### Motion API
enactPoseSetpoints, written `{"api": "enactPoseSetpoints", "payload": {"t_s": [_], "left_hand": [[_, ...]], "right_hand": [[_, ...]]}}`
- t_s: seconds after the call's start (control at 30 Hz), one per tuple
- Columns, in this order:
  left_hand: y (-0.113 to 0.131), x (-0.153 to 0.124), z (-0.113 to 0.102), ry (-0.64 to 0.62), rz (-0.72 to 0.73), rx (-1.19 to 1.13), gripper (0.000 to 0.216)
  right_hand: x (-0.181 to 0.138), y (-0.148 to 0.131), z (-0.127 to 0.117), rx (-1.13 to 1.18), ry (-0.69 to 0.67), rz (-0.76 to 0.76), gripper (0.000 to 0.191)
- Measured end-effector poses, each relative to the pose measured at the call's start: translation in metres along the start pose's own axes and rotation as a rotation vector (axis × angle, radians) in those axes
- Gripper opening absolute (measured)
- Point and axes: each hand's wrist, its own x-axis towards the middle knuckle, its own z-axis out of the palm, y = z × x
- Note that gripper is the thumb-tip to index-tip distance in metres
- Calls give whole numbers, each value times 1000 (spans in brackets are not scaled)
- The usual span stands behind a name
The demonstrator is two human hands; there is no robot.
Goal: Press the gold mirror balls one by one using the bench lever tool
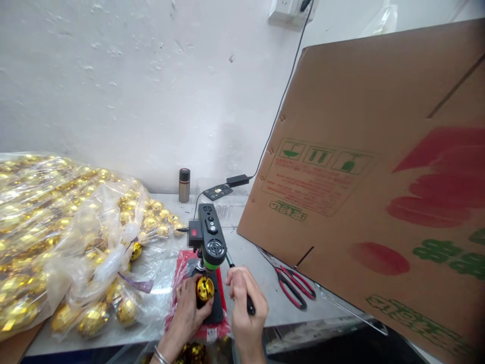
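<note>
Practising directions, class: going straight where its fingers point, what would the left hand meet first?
The gold ball, which the left hand touches; past it, probably the black machine, depth unclear.

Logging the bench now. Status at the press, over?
Left hand holds gold ball under small press. Right hand grips lever handle. Scissors lie apart to the right, clear of both.

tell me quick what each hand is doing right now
left hand: closed on the gold ball, held at the small machine
right hand: closed around the lever handle
</note>
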Motion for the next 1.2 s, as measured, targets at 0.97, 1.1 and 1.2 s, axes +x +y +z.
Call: {"api": "enactPoseSetpoints", "payload": {"t_s": [0.97,1.1,1.2], "left_hand": [[-67,115,-151,120,-397,167,46],[-46,99,-138,21,-429,-194,56],[-27,83,-121,-31,-478,-482,59]], "right_hand": [[-26,25,6,108,94,-63,34],[-16,16,5,74,68,-108,34],[-6,4,4,49,59,-81,34]]}}
